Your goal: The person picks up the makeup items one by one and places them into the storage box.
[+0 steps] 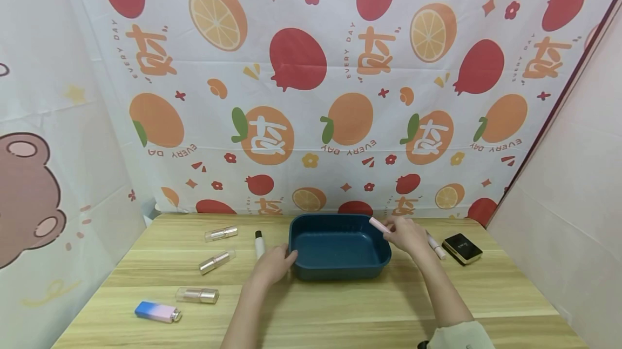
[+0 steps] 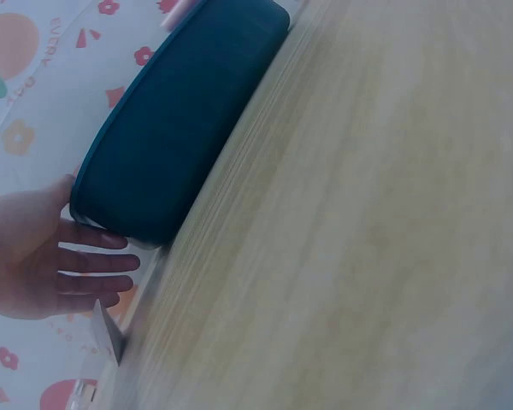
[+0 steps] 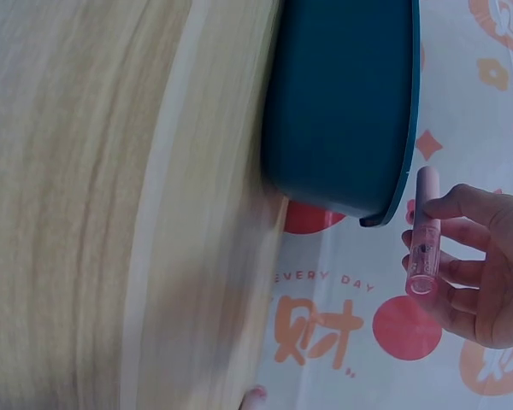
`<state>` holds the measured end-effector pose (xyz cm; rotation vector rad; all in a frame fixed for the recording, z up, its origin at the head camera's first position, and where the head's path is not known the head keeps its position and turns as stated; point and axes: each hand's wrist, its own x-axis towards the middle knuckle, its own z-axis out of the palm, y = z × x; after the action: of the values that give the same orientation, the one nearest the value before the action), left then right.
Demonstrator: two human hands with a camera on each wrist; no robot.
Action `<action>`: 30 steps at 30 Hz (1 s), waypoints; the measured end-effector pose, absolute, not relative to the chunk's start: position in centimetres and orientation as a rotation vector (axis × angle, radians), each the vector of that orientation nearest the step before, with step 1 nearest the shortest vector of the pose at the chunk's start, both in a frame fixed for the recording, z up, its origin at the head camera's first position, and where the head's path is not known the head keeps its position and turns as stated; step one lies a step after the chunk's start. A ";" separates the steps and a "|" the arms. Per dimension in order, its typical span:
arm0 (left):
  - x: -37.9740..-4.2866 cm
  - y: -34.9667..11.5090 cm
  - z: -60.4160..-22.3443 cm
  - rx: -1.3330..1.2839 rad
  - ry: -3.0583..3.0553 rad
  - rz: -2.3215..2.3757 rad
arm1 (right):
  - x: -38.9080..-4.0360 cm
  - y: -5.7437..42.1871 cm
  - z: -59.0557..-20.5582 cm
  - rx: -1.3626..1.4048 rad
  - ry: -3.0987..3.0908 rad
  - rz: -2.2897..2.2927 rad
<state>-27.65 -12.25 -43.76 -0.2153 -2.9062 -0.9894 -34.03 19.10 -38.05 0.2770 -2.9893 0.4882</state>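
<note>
A dark blue rectangular bin [image 1: 335, 272] stands on the wooden table. My left hand [image 1: 273, 266] is at its left end, thumb over the rim and fingers along the outside; in the left wrist view, that hand's fingers [image 2: 98, 261] look nearly straight. My right hand [image 1: 407, 235] pinches a pink lip gloss tube [image 1: 379, 225] just above the bin's right rim. The right wrist view shows the lip gloss tube's clear end and pink cap between thumb and fingers, apart from the bin. The bin's visible floor is bare.
Lipstick-like tubes [image 1: 217, 261] and a blue-pink case [image 1: 156, 311] lie at left. A white tube with a black cap [image 1: 259, 243] lies by my left hand. Right of my right hand are a pale pink tube [image 1: 435, 246] and a black compact [image 1: 462, 248]. A fruit-printed cloth [image 1: 301, 122] hangs behind.
</note>
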 end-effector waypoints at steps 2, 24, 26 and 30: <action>-27.6 -12.2 -43.7 -0.213 -2.902 -0.995 | -34.0 18.9 -37.9 0.285 -2.993 0.478; -27.7 -12.3 -43.9 -0.202 -2.905 -0.984 | -34.0 17.3 -37.6 0.340 -3.014 0.467; -27.7 -12.3 -43.9 -0.201 -2.906 -0.982 | -34.0 17.2 -37.6 0.350 -3.016 0.478; -27.7 -12.3 -43.8 -0.196 -2.912 -0.983 | -34.0 16.9 -37.7 0.380 -3.007 0.493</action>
<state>-27.67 -12.25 -43.85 -0.1965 -2.9121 -0.9831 -33.95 16.92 -37.66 0.3799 -3.0069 0.4927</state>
